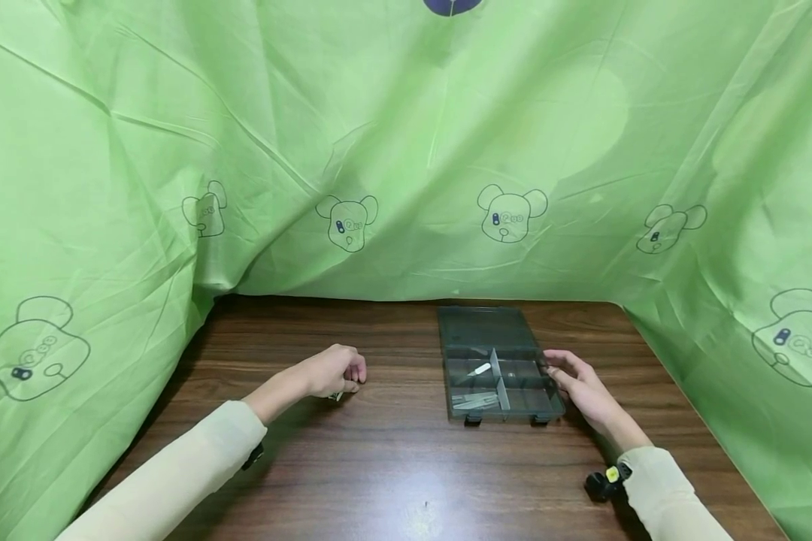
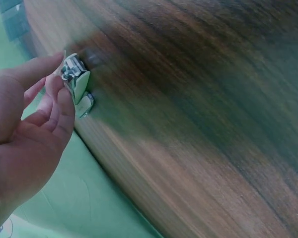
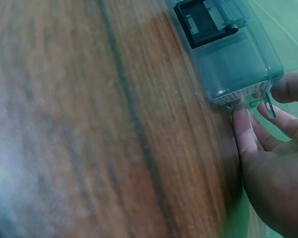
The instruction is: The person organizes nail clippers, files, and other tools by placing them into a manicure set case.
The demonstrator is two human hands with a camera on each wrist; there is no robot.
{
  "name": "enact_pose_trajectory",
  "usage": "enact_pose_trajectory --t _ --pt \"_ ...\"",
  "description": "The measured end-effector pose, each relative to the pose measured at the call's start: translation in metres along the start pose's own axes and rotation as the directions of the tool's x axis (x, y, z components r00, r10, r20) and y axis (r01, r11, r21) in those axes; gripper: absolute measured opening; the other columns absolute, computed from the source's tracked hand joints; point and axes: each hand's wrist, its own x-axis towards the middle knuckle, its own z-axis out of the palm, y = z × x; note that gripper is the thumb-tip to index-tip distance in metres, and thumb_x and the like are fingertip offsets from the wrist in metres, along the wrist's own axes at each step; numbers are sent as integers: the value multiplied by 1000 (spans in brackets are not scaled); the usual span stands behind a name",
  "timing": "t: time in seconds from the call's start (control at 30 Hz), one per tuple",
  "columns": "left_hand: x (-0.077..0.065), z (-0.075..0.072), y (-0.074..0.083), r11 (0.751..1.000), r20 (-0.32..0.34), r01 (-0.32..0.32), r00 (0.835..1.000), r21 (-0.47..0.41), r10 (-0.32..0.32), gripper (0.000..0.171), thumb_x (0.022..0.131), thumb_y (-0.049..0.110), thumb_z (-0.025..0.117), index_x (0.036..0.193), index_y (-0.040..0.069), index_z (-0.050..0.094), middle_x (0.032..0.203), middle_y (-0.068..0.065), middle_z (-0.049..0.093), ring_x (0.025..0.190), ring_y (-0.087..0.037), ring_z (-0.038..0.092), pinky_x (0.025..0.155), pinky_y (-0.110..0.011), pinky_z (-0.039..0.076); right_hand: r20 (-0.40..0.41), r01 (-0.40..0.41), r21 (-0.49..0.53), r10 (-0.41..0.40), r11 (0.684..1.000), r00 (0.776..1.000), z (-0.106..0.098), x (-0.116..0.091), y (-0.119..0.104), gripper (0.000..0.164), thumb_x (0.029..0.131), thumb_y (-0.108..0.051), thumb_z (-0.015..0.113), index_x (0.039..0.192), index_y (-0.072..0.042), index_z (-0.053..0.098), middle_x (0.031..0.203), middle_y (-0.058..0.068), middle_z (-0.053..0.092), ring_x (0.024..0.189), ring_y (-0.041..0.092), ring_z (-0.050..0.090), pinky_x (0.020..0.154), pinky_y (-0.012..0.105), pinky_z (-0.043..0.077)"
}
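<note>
My left hand (image 1: 330, 371) is over the left half of the table, thumb and fingers bent together. In the left wrist view it pinches a small shiny metal piece (image 2: 75, 69) with pale, flat parts; its exact kind is unclear. A dark see-through compartment box (image 1: 507, 368) lies with its lid (image 1: 485, 327) folded back. In its left compartments are a slim piece with a white end (image 1: 482, 369) and several flat silvery strips (image 1: 475, 400). My right hand (image 1: 585, 391) grips the box's right side, fingers and thumb at its edge in the right wrist view.
The brown wood-grain table (image 1: 379, 466) carries the box right of its middle. Green cloth (image 1: 406, 150) with bear-head drawings hangs behind it and along both sides. Two black latches (image 1: 472, 421) project from the box's near edge.
</note>
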Motion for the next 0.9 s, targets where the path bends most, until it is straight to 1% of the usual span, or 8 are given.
enact_pose_trajectory --t 0.13,0.2,0.37,0.47,0.53,0.63,0.77,0.9 --pt "3 0 4 1000 17 -15 1000 10 14 16 92 -1 78 85 11 71 79 7 63 74 -3 59 68 -22 54 3 -1 5 1 1000 1000 0 -1 1 46 114 -16 49 154 4 41 145 30 47 120 24 58 88 27 54" --pt "6 0 7 1000 20 -14 1000 14 14 13 95 2 76 88 11 71 80 9 64 74 -2 59 69 -22 54 3 -1 9 1 1000 1000 0 -1 1 46 114 -16 49 154 4 41 145 30 47 120 24 58 87 28 54" --pt "18 2 17 998 -31 -48 998 27 49 4 97 6 76 99 8 72 87 7 69 80 -4 62 75 -25 56 -2 -3 12 3 1000 1000 1 -1 1 47 114 -17 50 154 4 41 145 29 47 118 22 58 85 28 53" --pt "26 2 24 997 -49 -64 997 34 66 5 97 7 77 98 9 72 89 6 70 82 -5 64 77 -26 57 1 1 14 -1 1000 1000 1 -1 2 47 114 -18 50 154 4 41 145 29 47 121 25 58 89 27 53" --pt "32 3 31 998 -46 -59 997 17 60 7 97 7 77 96 11 71 89 7 70 82 -5 64 77 -26 57 2 3 12 -3 1000 1000 1 -1 2 48 114 -18 51 154 4 41 145 29 47 122 26 57 92 26 53" --pt "44 3 40 998 -57 -55 997 -5 55 12 97 6 77 92 14 69 87 9 68 82 -4 63 77 -24 57 -5 1 4 -1 1000 1000 1 -1 2 47 114 -18 50 154 4 41 145 29 47 120 24 58 88 27 53" --pt "65 5 52 997 -104 -77 992 -23 74 17 96 6 77 88 17 66 83 10 66 79 -4 63 74 -23 57 -13 -4 12 4 1000 1000 1 -1 2 46 114 -16 50 153 5 41 144 31 47 115 20 60 82 29 54" --pt "87 9 65 995 -143 -98 985 -31 93 18 96 7 77 87 18 66 83 10 67 79 -3 63 74 -20 56 -14 1 15 -1 1000 1000 1 0 2 45 113 -14 49 153 6 41 143 31 47 114 20 60 85 28 54"
